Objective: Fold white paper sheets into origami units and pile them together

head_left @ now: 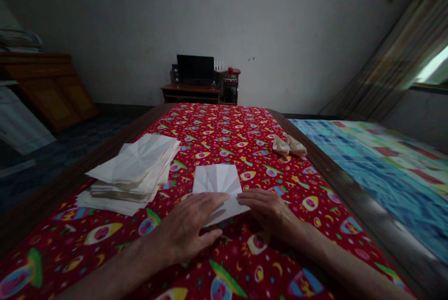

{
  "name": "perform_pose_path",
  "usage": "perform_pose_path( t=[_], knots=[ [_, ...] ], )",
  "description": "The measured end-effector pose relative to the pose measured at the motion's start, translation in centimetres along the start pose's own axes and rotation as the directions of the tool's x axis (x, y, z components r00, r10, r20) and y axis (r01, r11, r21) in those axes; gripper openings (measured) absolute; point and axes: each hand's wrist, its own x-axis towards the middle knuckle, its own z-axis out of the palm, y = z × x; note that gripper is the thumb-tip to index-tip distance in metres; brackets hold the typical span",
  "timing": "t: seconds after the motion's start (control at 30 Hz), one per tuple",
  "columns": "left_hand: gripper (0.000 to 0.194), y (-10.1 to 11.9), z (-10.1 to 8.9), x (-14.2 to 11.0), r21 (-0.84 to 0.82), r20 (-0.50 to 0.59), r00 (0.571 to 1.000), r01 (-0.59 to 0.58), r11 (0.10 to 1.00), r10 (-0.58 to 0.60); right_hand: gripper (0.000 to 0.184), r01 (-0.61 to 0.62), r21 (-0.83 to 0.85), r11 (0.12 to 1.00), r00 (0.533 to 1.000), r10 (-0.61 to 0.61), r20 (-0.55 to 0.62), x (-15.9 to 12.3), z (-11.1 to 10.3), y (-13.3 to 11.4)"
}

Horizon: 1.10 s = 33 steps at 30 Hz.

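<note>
A creased white sheet of paper (216, 176) lies in front of me, fold lines fanning out across it. My left hand (189, 225) rests over its near left part with fingers stretched out and the thumb apart. At the right edge, the bent fingers of my right hand (269, 209) are closed on the paper; the thumb is hidden underneath. To the left is a stack of creased paper sheets (140, 160), loosely piled. Farther off on the right sits a folded paper piece (289, 146) with pointed, raised parts.
A red patterned cloth (224, 122) covers the long table, whose dark wooden edge (329, 169) shows on the right. Beyond its far end stands a desk with a monitor (195, 67). A bed (378, 160) is at the right, a wooden cabinet (52, 90) at the left.
</note>
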Motion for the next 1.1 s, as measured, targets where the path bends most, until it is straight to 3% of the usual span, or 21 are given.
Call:
perform_pose_path(
  t=[0.1,0.23,0.57,0.83,0.9,1.0,1.1],
  knots=[
    [0.053,-1.8,-0.3,-1.7,-0.016,-0.06,0.997,0.037,0.999,-0.038,0.028,-0.021,0.064,0.998,1.0,0.021,0.002,-0.4,-0.3,0.1],
    [0.033,-3.5,0.1,-2.5,-0.016,-0.147,0.987,-0.065,0.998,0.061,0.024,-0.044,0.085,0.995,0.999,0.046,-0.017,-0.8,-0.7,-0.3],
    [0.031,-3.9,0.8,-1.7,-0.07,-0.189,0.969,-0.176,0.982,0.16,0.017,-0.175,0.023,0.984,0.985,0.175,0.005,-1.4,-1.8,-1.6],
    [0.016,-2.8,0.3,-1.6,-0.27,-0.202,0.977,0.018,0.963,-0.075,0.019,-0.291,0.012,0.957,0.952,0.288,0.101,-0.4,-2.6,-3.2],
    [0.016,-2.8,0.3,-1.5,-0.254,-0.222,0.974,-0.007,0.967,-0.051,0.015,-0.279,0.034,0.96,0.955,0.274,0.117,-0.3,-2.5,-2.9],
    [0.016,-3.1,0.4,-1.5,-0.189,-0.227,0.973,-0.094,0.977,0.05,0.031,-0.154,0.057,0.986,0.975,0.143,0.169,-0.2,-2.2,-2.1],
    [0.017,-3.3,0.5,-1.6,-0.181,-0.237,0.965,-0.154,0.971,0.109,0.023,-0.09,0.056,0.994,0.974,0.076,0.215,-0.1,-1.8,-1.5]
  ],
)
